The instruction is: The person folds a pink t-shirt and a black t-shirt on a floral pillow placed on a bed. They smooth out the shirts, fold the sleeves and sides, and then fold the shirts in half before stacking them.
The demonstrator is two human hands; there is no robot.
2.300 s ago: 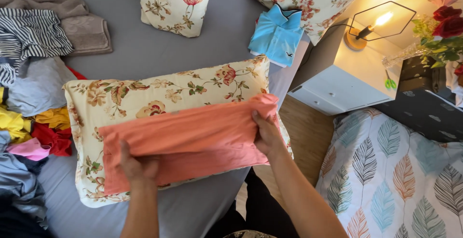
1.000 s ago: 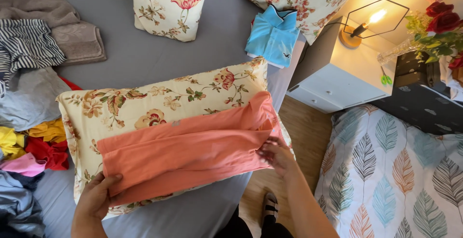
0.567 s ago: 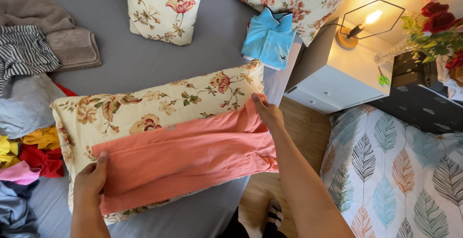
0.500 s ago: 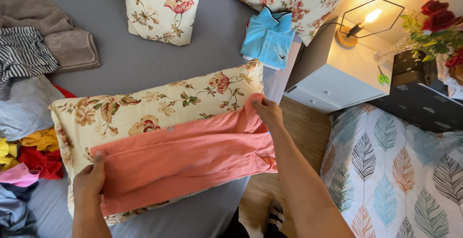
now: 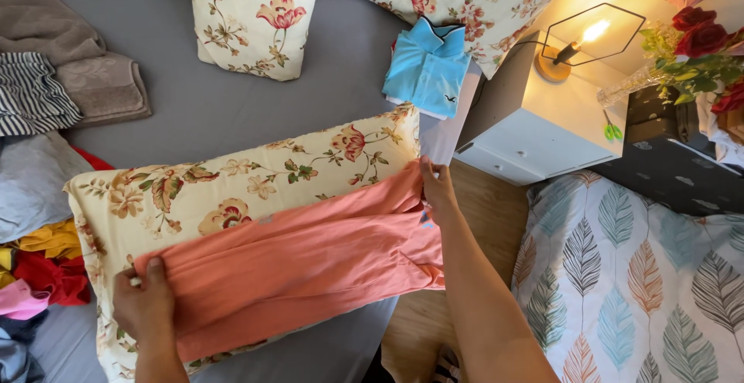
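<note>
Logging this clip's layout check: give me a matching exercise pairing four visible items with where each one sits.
Things:
1. salmon garment
2. light blue shirt
3. lit lamp
4. striped cloth

Places:
A. on the white nightstand
B. at the far left, beside a brown towel
C. folded near the bed's right edge
D. spread over the floral pillow, under the left hand and right hand

Pairs: 1-D, 2-C, 3-A, 4-B

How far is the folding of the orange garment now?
Done: the orange garment lies flat in a long strip on the floral pillow. In hand: left hand and right hand each grip an end. Left: no crosswise fold shows yet.
</note>
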